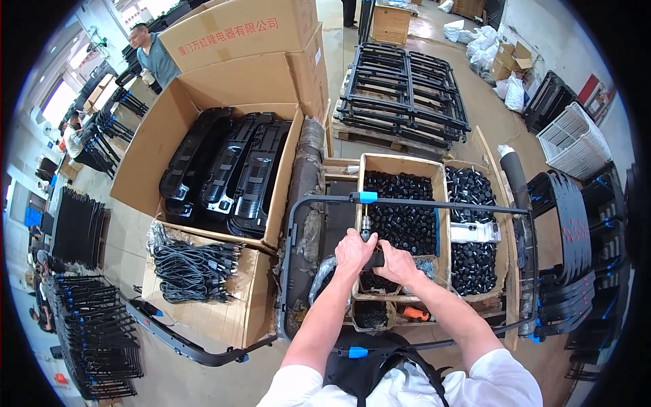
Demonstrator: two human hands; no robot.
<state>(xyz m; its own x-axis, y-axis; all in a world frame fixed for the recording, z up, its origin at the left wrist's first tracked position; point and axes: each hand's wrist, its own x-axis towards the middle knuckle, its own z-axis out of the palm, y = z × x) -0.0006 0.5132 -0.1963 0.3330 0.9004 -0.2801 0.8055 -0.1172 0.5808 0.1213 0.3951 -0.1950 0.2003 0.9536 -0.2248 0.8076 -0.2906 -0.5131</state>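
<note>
Blk frame [447, 205] lies across bins. Lg open carton [139, 159] to L, w/ blk panels [227, 163] inside. Box [443, 234] of small blk caps [400, 183] under frame's far rail. L hand [354, 251] closed round front of drill, R hand [399, 263] wrapped round its rear. Drill [366, 225] over box, bit pointing away from person, tip nr blue clip [367, 197] on rail.

The left forearm [314, 315] and the right forearm [453, 313] are stretched forward and angled inward, with the left hand [352, 252] curled in a grip, its back turned upward, and the right hand [397, 263] held just beside it, likewise clasped with its fingers bent.
</note>
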